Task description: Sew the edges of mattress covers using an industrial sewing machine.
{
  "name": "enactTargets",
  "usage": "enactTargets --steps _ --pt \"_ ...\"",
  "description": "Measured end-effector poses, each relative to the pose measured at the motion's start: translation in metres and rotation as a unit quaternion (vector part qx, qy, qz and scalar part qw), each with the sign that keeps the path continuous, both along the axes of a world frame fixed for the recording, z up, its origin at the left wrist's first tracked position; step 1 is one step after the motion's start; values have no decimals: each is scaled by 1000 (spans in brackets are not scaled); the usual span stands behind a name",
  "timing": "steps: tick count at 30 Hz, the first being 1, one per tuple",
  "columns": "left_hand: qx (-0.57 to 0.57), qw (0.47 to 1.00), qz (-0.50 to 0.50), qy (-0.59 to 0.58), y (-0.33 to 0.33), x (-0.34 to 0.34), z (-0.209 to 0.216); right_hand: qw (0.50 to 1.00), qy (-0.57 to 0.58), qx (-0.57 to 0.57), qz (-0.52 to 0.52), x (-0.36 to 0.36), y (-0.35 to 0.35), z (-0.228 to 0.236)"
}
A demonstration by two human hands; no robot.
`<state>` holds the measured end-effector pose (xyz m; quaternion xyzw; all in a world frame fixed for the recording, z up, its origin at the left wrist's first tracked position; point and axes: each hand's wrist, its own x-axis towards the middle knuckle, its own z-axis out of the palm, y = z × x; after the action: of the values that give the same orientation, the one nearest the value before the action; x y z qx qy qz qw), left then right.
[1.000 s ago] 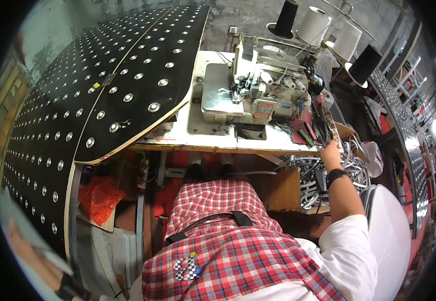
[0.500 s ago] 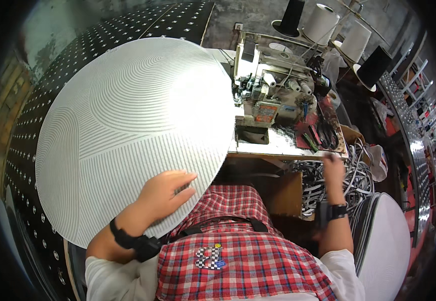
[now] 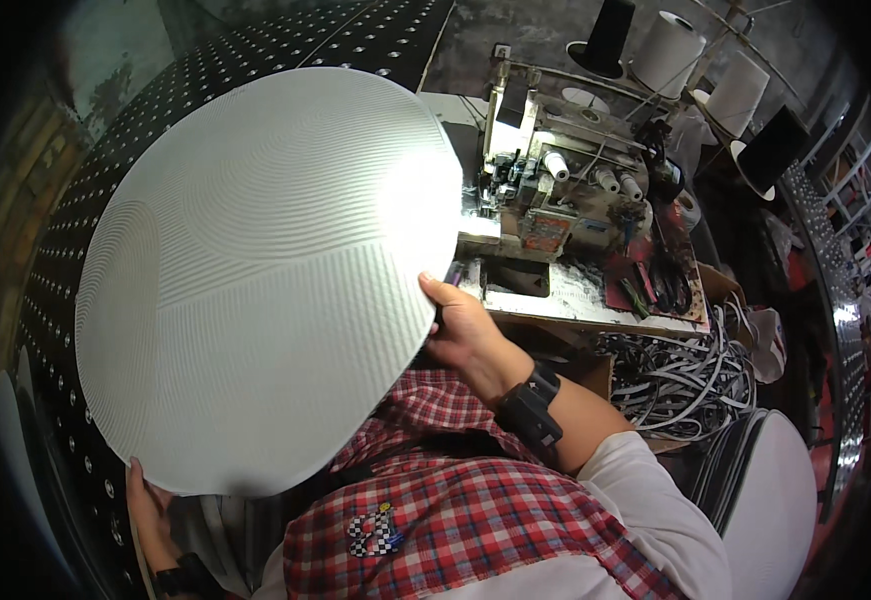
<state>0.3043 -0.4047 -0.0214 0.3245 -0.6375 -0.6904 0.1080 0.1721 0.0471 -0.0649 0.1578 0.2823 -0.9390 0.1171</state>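
Note:
A large round white mat (image 3: 255, 270) with curved grey lines is lifted and tilted in front of me, its right edge beside the sewing machine (image 3: 555, 190). My right hand (image 3: 463, 328) grips that right edge, thumb on top and fingers underneath. A small dark, purplish object (image 3: 454, 273) shows by this hand; its kind cannot be made out. At the lower left edge my left hand (image 3: 147, 505) holds the mat, thumb up at the rim, the other fingers partly hidden. A bright lamp spot washes out part of the mat's surface.
Thread cones, including a white cone (image 3: 667, 50) and a black cone (image 3: 773, 150), stand behind the machine. Scissors (image 3: 670, 290) lie on the machine table. Below, a box holds tangled strips (image 3: 680, 385). Stacked round mats (image 3: 770, 500) stand at right. A dark studded table (image 3: 65, 330) extends left.
My right hand has moved left from the table's front edge to the mat's right edge. My left hand went from lying on the mat to its lower left rim. The mat is now raised.

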Motion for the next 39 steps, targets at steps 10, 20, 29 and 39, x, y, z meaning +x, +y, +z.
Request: enactTargets --steps 10,20,29,39 --pt "75 994 10 82 5 -39 -39 996 -3 5 -91 -15 36 -14" --pt "132 987 48 75 5 -54 -43 974 15 196 -117 -9 38 -14" --pt "144 986 47 75 20 -51 -42 959 17 223 -174 -8 34 4" --pt "162 981 4 107 56 -30 -55 933 44 343 -101 7 33 -3"
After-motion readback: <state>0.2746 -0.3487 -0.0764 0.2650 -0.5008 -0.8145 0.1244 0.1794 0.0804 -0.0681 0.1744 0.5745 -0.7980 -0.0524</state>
